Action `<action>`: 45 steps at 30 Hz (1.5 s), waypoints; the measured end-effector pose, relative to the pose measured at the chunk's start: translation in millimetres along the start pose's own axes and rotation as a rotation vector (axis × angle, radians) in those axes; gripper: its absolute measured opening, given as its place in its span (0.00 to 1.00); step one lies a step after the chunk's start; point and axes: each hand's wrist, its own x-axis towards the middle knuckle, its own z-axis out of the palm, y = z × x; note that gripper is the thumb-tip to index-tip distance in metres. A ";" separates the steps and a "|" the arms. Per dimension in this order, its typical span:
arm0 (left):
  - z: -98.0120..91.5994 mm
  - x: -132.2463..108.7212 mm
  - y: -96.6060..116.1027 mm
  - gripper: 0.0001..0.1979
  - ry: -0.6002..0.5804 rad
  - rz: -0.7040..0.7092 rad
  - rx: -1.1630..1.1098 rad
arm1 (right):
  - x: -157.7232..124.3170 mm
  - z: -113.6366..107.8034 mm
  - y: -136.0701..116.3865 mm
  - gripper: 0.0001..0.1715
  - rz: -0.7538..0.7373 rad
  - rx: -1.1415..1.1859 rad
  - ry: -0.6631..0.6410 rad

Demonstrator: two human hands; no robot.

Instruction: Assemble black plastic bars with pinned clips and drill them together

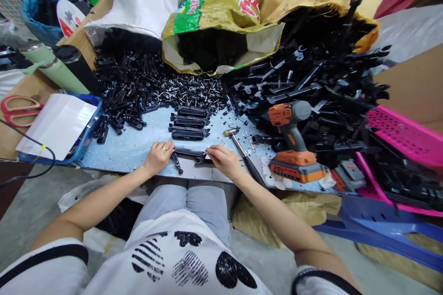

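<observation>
My left hand (159, 157), a ring on one finger, is closed on the left end of a long flat black metal bar (189, 152) near the table's front edge. A short black metal link (176, 163) slants down from beside those fingers. My right hand (224, 161) is pinched at the bar's right end; whatever small thing its fingertips hold is hidden. Just beyond the bar, several black assembled metal pieces (188, 132) lie in a neat row. A hammer (242, 150) with a black handle rests to the right of my right hand.
Loose pins (194, 92), black links (128, 83) and black open-ended wrenches (311, 78) heap up behind, below open sacks (221, 18). An orange cordless driver (292, 143) stands at right beside a pink basket (408, 133). At left are a blue tray (83, 154), scissors (20, 110) and bottles (64, 71).
</observation>
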 end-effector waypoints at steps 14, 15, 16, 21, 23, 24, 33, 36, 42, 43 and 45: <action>-0.9 18.0 21.0 0.18 -0.066 0.324 -0.091 | -22.4 20.5 20.1 0.16 -0.157 -0.037 -0.080; -2.6 17.5 19.1 0.19 -0.071 0.345 -0.082 | -25.3 17.2 22.4 0.20 -0.170 -0.061 -0.100; -4.1 16.5 16.3 0.19 -0.076 0.355 -0.070 | -28.1 13.6 24.9 0.24 -0.173 -0.100 -0.116; -1.3 21.4 12.6 0.24 -0.212 0.468 -0.024 | -33.4 7.3 37.7 0.35 -0.104 -0.342 -0.112; 2.3 33.6 20.9 0.27 -0.276 0.445 -0.008 | -29.8 9.2 42.1 0.33 -0.108 -0.365 -0.121; 3.0 41.1 25.8 0.26 -0.295 0.399 0.000 | -27.5 9.4 43.9 0.33 -0.114 -0.364 -0.119; -10.3 60.8 36.7 0.25 -0.151 0.206 -0.068 | -24.1 -14.7 29.0 0.35 -0.264 -0.216 -0.163; -16.5 54.0 35.7 0.26 -0.122 0.276 -0.094 | -23.3 -24.0 14.9 0.34 -0.257 -0.178 -0.182; -72.8 16.5 70.4 0.30 -0.093 0.394 -0.462 | -26.3 -76.8 -36.1 0.36 -0.407 0.214 -0.227; -82.8 8.2 81.3 0.32 -0.093 0.389 -0.559 | -26.5 -83.4 -47.1 0.35 -0.443 0.343 -0.231; -95.5 -5.0 104.0 0.33 -0.092 0.376 -0.744 | -26.1 -84.5 -68.3 0.32 -0.492 0.634 -0.196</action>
